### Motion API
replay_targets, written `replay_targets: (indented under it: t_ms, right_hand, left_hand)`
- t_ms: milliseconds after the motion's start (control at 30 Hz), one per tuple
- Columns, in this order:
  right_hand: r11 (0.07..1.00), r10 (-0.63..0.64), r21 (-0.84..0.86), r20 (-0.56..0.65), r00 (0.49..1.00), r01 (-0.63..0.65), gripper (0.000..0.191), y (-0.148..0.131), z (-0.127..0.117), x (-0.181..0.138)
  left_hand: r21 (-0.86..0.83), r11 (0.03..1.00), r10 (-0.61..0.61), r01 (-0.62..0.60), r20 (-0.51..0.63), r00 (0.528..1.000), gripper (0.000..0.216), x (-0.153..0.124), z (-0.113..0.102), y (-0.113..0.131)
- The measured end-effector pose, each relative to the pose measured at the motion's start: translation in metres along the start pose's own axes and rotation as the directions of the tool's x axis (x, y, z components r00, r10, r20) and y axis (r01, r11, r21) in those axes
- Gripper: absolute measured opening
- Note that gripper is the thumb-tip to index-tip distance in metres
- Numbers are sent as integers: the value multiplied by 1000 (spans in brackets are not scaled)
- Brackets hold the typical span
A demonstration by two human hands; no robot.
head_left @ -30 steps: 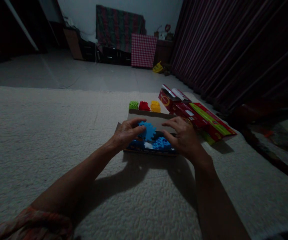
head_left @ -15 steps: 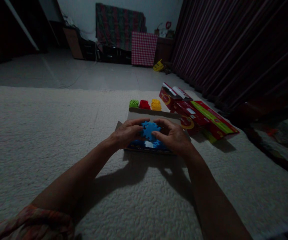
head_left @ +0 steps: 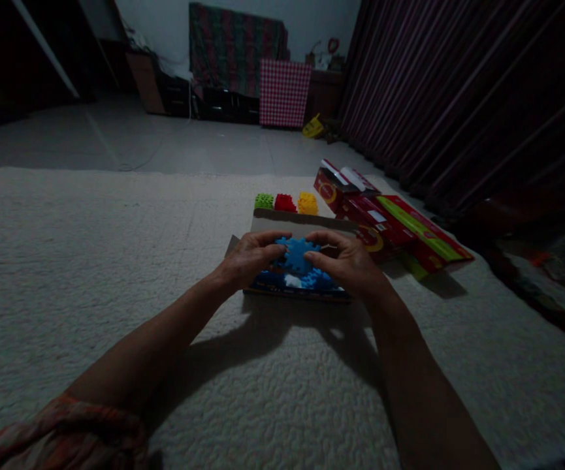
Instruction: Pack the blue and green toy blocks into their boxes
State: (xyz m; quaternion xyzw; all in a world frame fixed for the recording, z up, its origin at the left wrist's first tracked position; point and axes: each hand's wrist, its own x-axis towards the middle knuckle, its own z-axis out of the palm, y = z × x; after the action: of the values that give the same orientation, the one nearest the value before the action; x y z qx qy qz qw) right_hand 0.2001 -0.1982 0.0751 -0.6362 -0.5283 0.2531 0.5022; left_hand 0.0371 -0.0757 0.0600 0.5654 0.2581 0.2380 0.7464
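Blue interlocking toy pieces (head_left: 298, 254) with notched edges are held up between my two hands. My left hand (head_left: 251, 256) pinches them at the left side, thumb nearest me. At their right side my right hand (head_left: 345, 262) grips with thumb and fingers. How many pieces are in the grip I cannot tell. Just below is an open cardboard box (head_left: 282, 292) with a dark blue front, and more blue pieces (head_left: 317, 279) show inside it. Beyond the box's raised flap stand green (head_left: 263, 201), red (head_left: 285, 203) and yellow blocks (head_left: 307, 203) of similar notched pieces.
Red cartons (head_left: 375, 219), one with a lime stripe, lie to the right past the box. Everything rests on a pale quilted mat (head_left: 115, 261). A dark curtain (head_left: 409, 91) hangs at the right; a checked cloth (head_left: 285, 93) drapes over furniture at the back.
My hands have moved slightly apart, and the blue pieces between them look wider. Both hands keep their grip. The view has shifted slightly.
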Motion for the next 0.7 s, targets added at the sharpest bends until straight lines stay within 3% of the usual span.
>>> replay_targets:
  t_ms: [133,233,367,433,533,700]
  right_hand:
    - [997,47,65,55,997,-51,30,-1,-3,0]
    - [998,39,50,22,999,-40,32,1,-1,1]
    - [985,-79,-163,-88,993,64,33,0,4,0]
    - [936,-181,-322,-88,980,144,38,-2,6,-1]
    - [813,-318,-507,27,948,287,53,-7,9,-4]
    - [682,-334,-649,135,933,337,56,-13,5,-7]
  left_hand:
    - [13,999,-35,35,34,999,34,-1,0,1]
    - [1,1000,-22,22,65,998,38,-1,-1,1]
    - [-6,1000,7,-7,43,999,38,-1,-2,2]
    - [3,1000,10,-10,12,1000,36,-1,-1,3]
    - [15,1000,20,-20,-14,1000,34,-2,1,4]
    - [33,999,-9,9,8,1000,35,-4,5,5]
